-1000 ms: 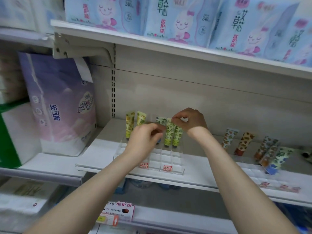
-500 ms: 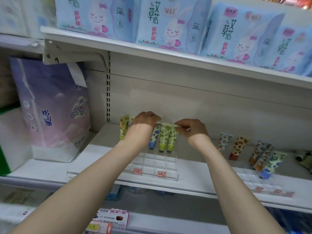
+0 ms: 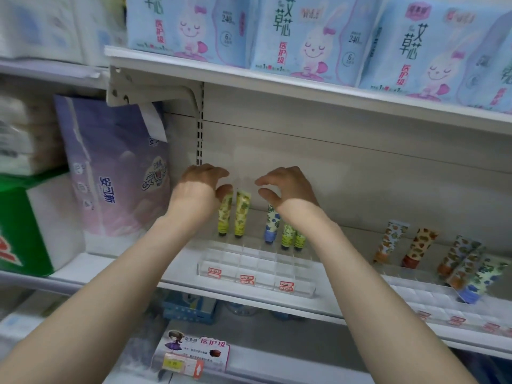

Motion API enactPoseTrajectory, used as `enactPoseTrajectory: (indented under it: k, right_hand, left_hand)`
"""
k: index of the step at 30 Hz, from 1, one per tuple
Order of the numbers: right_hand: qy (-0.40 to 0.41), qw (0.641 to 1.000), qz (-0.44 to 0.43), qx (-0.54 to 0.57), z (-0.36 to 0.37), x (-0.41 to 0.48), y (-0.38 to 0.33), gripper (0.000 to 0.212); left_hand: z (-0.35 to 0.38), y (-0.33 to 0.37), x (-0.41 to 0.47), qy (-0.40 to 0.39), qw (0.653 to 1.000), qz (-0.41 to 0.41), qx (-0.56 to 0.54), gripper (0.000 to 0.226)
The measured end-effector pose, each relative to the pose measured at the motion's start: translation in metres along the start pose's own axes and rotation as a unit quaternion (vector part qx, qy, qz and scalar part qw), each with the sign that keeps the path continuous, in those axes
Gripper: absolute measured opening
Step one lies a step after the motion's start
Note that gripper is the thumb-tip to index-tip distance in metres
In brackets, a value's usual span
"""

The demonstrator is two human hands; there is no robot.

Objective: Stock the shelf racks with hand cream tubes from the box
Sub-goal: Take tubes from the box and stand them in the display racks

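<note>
Five hand cream tubes stand upright in the back row of a clear rack (image 3: 257,268) on the middle shelf: two yellow tubes (image 3: 242,214), a blue-and-white tube (image 3: 271,225) and two green tubes (image 3: 286,236). My left hand (image 3: 198,187) hovers at the rack's left end, fingers loosely curved, its thumb tip against the top of the leftmost yellow tube (image 3: 225,214). Above the blue and green tubes my right hand (image 3: 288,187) has thumb and fingers spread apart and holds nothing. The box is not in view.
A second clear rack (image 3: 432,297) on the right holds several leaning patterned tubes (image 3: 418,246). A large purple tissue pack (image 3: 116,167) stands left of the rack. Blue pad packs (image 3: 304,34) line the upper shelf (image 3: 277,87). Price tags (image 3: 246,279) front the rack.
Both hands have let go of the tubes' tops and lifted apart. The left hand shifted off the yellow tubes to the left. The camera view swung left and down.
</note>
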State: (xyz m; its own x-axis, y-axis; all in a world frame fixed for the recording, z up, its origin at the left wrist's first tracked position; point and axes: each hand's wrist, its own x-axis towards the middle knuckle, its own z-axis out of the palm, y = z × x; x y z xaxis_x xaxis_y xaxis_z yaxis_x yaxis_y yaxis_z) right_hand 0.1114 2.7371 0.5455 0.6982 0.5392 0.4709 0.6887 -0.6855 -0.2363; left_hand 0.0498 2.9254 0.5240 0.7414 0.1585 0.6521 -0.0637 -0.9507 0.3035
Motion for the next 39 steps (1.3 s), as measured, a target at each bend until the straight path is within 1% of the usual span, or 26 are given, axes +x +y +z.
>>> enactPoseTrajectory:
  k: [2, 5, 11, 15, 24, 29, 32, 36, 39]
  right_hand:
    - [-0.036, 0.999, -0.010, -0.022, 0.011, 0.010, -0.007, 0.028]
    - [-0.060, 0.998, 0.005, -0.028, 0.020, 0.017, -0.012, 0.027]
    - [-0.046, 0.998, 0.036, 0.014, 0.022, 0.020, -0.014, 0.017]
    - [-0.046, 0.998, 0.033, 0.027, 0.021, 0.020, -0.014, 0.016]
    - [-0.059, 0.997, 0.042, 0.022, 0.023, 0.021, -0.014, 0.018]
    - [-0.058, 0.997, 0.043, 0.010, 0.021, 0.020, -0.014, 0.023]
    - [-0.050, 0.998, 0.046, 0.000, 0.019, 0.019, -0.016, 0.027]
    - [-0.032, 0.998, 0.047, -0.013, 0.009, 0.015, -0.020, 0.030]
    - [-0.010, 0.998, 0.051, -0.042, -0.004, 0.007, -0.022, 0.032]
  left_hand:
    - [0.002, -0.006, -0.003, -0.036, 0.999, -0.020, -0.006, 0.032]
    - [0.008, -0.012, -0.005, -0.049, 0.998, -0.028, -0.022, 0.027]
    - [0.017, -0.018, -0.003, -0.061, 0.994, -0.055, -0.069, 0.018]
    - [0.019, -0.022, -0.003, -0.052, 0.990, -0.061, -0.115, 0.019]
    - [0.022, -0.023, 0.002, -0.069, 0.983, -0.074, -0.151, 0.020]
    - [0.022, -0.022, 0.002, -0.074, 0.982, -0.063, -0.159, 0.020]
    - [0.020, -0.021, 0.001, -0.060, 0.983, -0.054, -0.166, 0.020]
    - [0.011, -0.012, 0.002, -0.018, 0.987, -0.015, -0.159, 0.021]
    - [0.004, 0.002, 0.003, -0.007, 0.988, 0.025, -0.149, 0.022]
